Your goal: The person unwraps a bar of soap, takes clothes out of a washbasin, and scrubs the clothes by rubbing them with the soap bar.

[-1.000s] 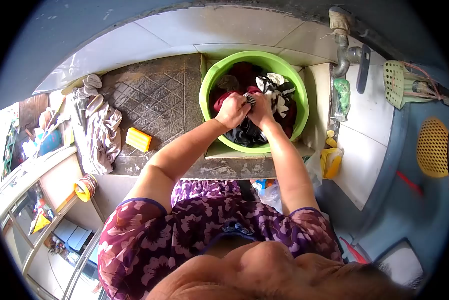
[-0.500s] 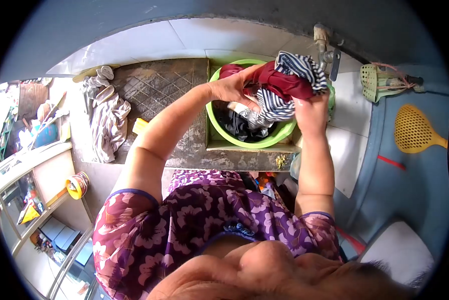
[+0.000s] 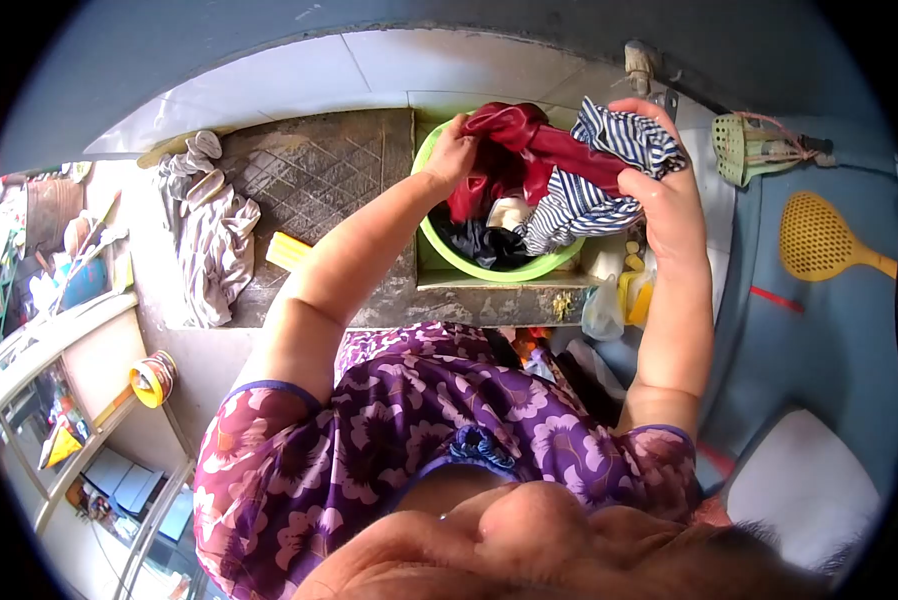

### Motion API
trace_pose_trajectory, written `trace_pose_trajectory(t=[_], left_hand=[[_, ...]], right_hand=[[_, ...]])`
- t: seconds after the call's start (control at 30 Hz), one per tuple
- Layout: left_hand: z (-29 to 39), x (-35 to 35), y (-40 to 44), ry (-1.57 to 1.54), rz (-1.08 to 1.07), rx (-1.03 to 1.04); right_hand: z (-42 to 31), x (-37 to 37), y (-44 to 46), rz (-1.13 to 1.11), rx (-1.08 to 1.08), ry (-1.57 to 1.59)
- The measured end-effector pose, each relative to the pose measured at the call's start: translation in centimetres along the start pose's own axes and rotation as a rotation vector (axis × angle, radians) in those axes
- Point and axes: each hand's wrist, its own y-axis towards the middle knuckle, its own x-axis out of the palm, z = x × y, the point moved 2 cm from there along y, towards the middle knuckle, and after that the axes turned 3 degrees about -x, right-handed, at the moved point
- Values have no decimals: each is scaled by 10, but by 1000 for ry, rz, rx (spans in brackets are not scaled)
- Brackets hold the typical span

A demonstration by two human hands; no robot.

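Note:
A dark red cloth (image 3: 544, 150) is stretched between my two hands above a green basin (image 3: 431, 240). My left hand (image 3: 453, 152) pinches its left end near the basin's rim. On the other side, my right hand (image 3: 664, 190) grips the red cloth together with a blue-and-white striped garment (image 3: 579, 205). The striped garment hangs down toward the basin. Inside the basin lie a black cloth (image 3: 487, 246) and a cream-coloured piece (image 3: 509, 213). Part of the basin is hidden behind the cloths.
A tap (image 3: 644, 65) is on the wall above. Left of the basin are a ridged stone washing slab (image 3: 319, 170), a yellow bar (image 3: 288, 252) and a heap of pale clothes (image 3: 214, 240). A yellow strainer (image 3: 819, 236) and a pale green slotted utensil (image 3: 731, 150) are at the right.
My hands have moved apart, the right one outward to the right and the left one slightly left. The red cloth, bunched before, is now drawn out between them.

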Motion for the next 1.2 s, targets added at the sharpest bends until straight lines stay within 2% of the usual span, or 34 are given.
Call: trace_pose_trajectory(t=[0.03,0.13,0.17,0.23,0.27,0.33,0.37,0.43,0.47,0.5,0.53,0.57,0.63,0.67,0.77,0.8,0.83,0.87,0.9,0.93,0.97,1.0,1.03,1.07,1.1,1.13,1.17,1.2], left_hand=[[-7,-5,3,33,52,-5],[-27,-23,11,-91,217,-254],[-37,-29,14,-82,195,-220],[-54,-33,18,-36,21,-105],[-64,-37,21,22,93,-235],[-81,-44,20,134,247,-496],[-120,-67,40,64,273,-514],[-193,-111,78,-77,331,-547],[-160,-78,52,-76,309,-530],[-121,-41,22,-74,287,-513],[-86,-7,-2,-142,247,-641],[-60,19,-20,-210,206,-765],[-27,56,-38,-540,40,-623],[-38,57,-22,-444,-131,-433],[-7,62,-28,-348,10,-216],[2,60,-26,-319,59,-12],[22,59,-29,-61,53,14],[42,58,-36,101,51,168],[63,60,-47,264,50,322],[88,67,-60,415,78,380],[106,75,-72,447,36,427],[113,80,-77,497,-8,365],[115,85,-80,546,-53,302],[111,92,-83,526,-82,313],[104,100,-84,478,-116,381],[106,108,-91,492,-151,350],[109,115,-101,505,-185,316],[109,120,-106,515,-229,384]], right_hand=[[3,0,-1,16,4,-21],[17,-5,-8,70,31,-45],[18,-3,-11,83,20,-25],[28,-7,-14,111,-21,16],[24,-5,-18,149,-56,39],[3,-4,-24,200,-261,90],[-11,-5,-28,225,-364,114],[-45,-13,-36,239,-394,44],[-55,-29,-40,189,-430,59],[-71,-29,-44,352,-435,60],[-76,-54,-41,120,-543,245],[-88,-54,-44,225,-542,187],[-120,-49,-50,431,-537,71],[-126,-63,-53,522,-372,163],[-120,-55,-55,358,-384,4],[-112,-52,-55,305,-386,-48],[-101,-50,-56,253,-386,-100],[-89,-48,-57,203,-382,-151],[-65,-57,-53,66,-350,-389],[-33,-62,-49,-57,-165,-530],[8,-69,-44,-180,-93,-766],[46,-62,-46,-59,186,-1200],[70,-53,-42,-209,272,-1371],[118,-56,-38,-258,254,-1346],[153,-51,-33,-303,111,-1184],[180,-42,-26,-329,52,-1002],[205,-28,-18,-339,51,-830],[229,-13,-9,-343,64,-676]])
